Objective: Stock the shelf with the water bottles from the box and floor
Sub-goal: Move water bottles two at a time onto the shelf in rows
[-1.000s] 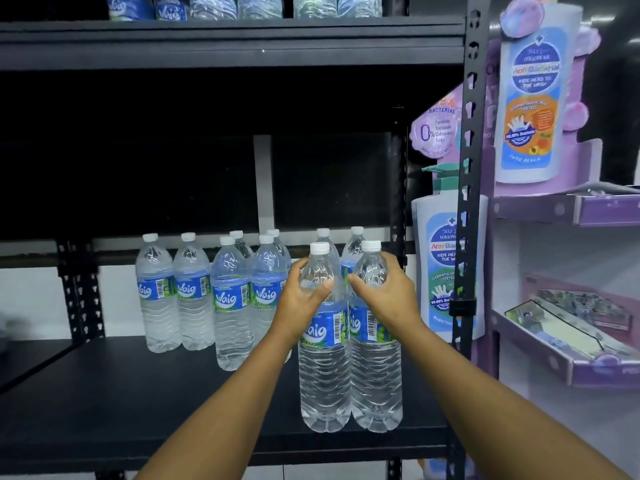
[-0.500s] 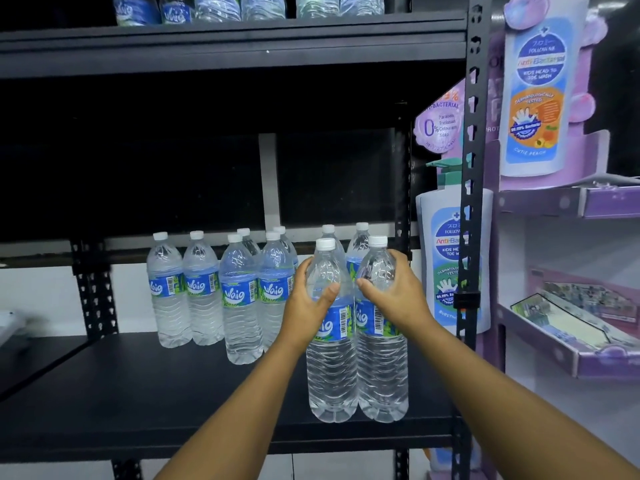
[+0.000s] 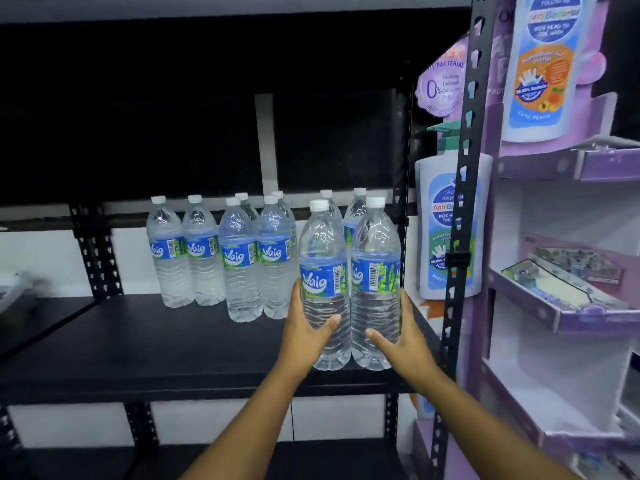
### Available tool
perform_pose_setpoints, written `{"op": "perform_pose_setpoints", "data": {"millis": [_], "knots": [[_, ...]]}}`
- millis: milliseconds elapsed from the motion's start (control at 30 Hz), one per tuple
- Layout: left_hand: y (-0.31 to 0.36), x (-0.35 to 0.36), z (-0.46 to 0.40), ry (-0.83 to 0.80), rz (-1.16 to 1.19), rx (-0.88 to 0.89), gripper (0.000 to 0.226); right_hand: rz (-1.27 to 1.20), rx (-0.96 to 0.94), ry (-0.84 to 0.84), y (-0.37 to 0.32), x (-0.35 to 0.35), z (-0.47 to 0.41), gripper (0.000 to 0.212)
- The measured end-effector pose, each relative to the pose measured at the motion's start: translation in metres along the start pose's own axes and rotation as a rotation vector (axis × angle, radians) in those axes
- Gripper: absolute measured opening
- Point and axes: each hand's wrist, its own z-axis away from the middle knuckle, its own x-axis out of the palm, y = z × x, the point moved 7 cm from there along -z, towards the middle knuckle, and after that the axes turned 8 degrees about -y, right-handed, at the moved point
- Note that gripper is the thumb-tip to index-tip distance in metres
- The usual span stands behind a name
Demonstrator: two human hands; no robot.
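— Where are the fingers?

— The left hand [image 3: 304, 332] wraps the lower body of the near-left bottle [image 3: 323, 282], thumb across the front, the other fingers curled behind it. The right hand [image 3: 401, 337] cups the near-right bottle [image 3: 375, 278] from its outer side, thumb on the front; how far the far fingers close round it I can't quite make out from here.

— And the two bottles?

— Upright, side by side and touching between the two palms, bases on the black shelf board [image 3: 156, 344] near its front edge.

— What's past the fingertips?

— Straight behind, two more bottles [image 3: 358, 206], mostly hidden, only caps and shoulders showing. Off to the left of the left hand, a pair of bottles [image 3: 256, 258] with two more tucked behind them, then another pair [image 3: 185, 251] further left and further back, all standing.

— To the right of the right hand?

— The perforated black upright [image 3: 464, 202], then a purple display stand [image 3: 561, 306] with a big soap-bottle cutout [image 3: 440, 237].
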Motion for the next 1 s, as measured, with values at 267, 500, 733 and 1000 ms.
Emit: {"op": "perform_pose_setpoints", "data": {"millis": [267,500,733,1000], "knots": [[-0.025,0.007,0.020,0.014,-0.021,-0.049,0.087,-0.021,0.028,0.019,0.017,0.004,0.011,0.088],[-0.031,0.005,0.015,0.016,-0.022,-0.076,0.088,-0.007,0.052,0.043,0.027,0.005,0.005,0.088],[-0.042,0.005,-0.001,-0.006,-0.032,-0.082,0.090,0.007,0.065,0.028,0.034,0.007,-0.010,0.089],[-0.059,0.007,-0.039,-0.087,-0.009,-0.093,0.089,0.011,0.081,0.013,0.052,0.010,-0.047,0.084]]}}
